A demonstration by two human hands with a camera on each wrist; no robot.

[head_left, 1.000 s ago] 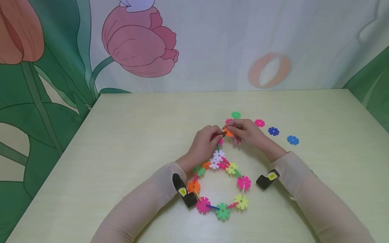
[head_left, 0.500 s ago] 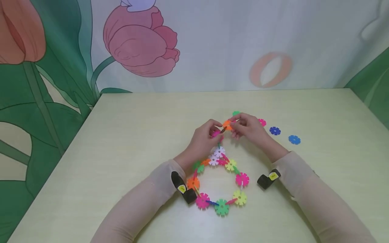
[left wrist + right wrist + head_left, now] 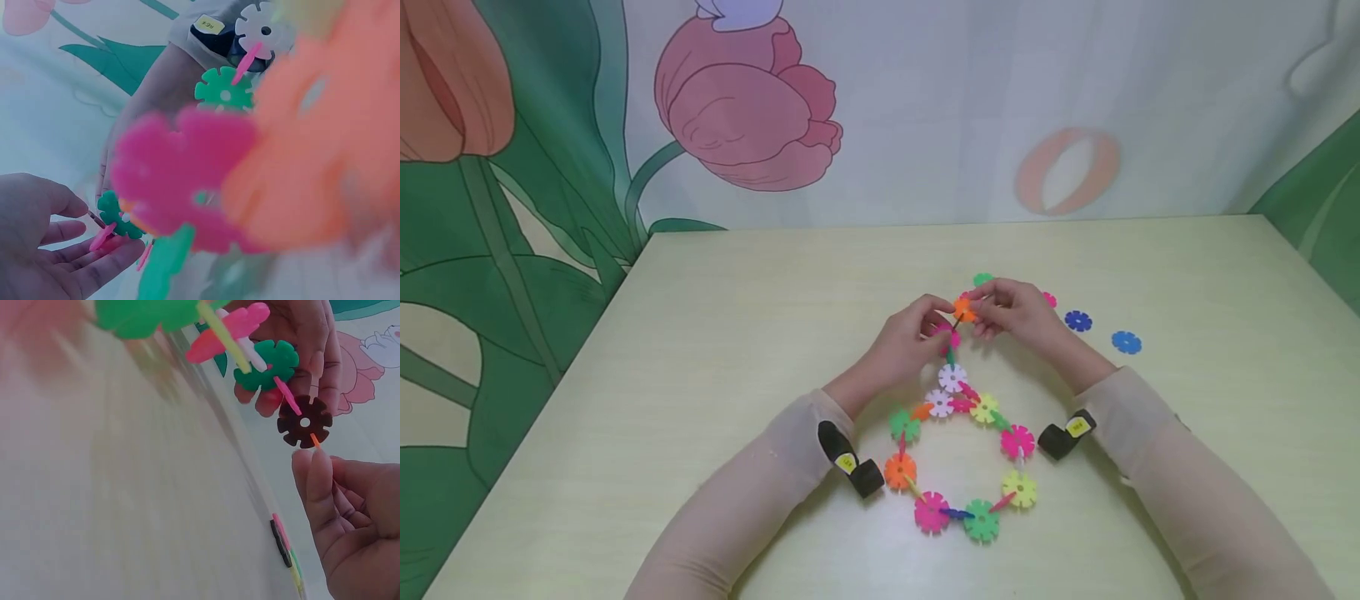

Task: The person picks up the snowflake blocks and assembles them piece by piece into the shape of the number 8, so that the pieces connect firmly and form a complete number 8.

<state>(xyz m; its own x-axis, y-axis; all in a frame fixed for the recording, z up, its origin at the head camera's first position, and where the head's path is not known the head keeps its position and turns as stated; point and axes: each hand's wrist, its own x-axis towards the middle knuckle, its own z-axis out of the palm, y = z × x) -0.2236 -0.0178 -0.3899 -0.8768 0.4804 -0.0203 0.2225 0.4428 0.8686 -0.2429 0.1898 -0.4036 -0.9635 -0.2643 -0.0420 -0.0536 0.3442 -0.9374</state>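
Observation:
Notched plastic flower discs are slotted edge to edge into a ring (image 3: pixel 931 512) in the head view, with a short tail rising from its top. My left hand (image 3: pixel 904 343) curls its fingers round the upper tail, by a pink disc (image 3: pixel 954 337) and a thin brown disc seen edge-on. My right hand (image 3: pixel 1018 321) pinches an orange disc (image 3: pixel 962 309) between thumb and fingers. In the right wrist view the brown disc (image 3: pixel 304 422) faces the camera, joined to a pink disc (image 3: pixel 288 397) and meeting the orange edge at my right fingertips.
Loose discs lie beyond and right of my hands: green (image 3: pixel 982 279), pink (image 3: pixel 1050 299), dark blue (image 3: pixel 1078 321) and light blue (image 3: pixel 1126 342). Black cameras (image 3: pixel 867 477) sit on both wrists. A flower-printed curtain (image 3: pixel 925 108) hangs behind the pale table (image 3: pixel 737 308).
Both hands have lifted slightly away from the ring, with the brown and orange discs now showing between them. The ring has shifted a little to the right.

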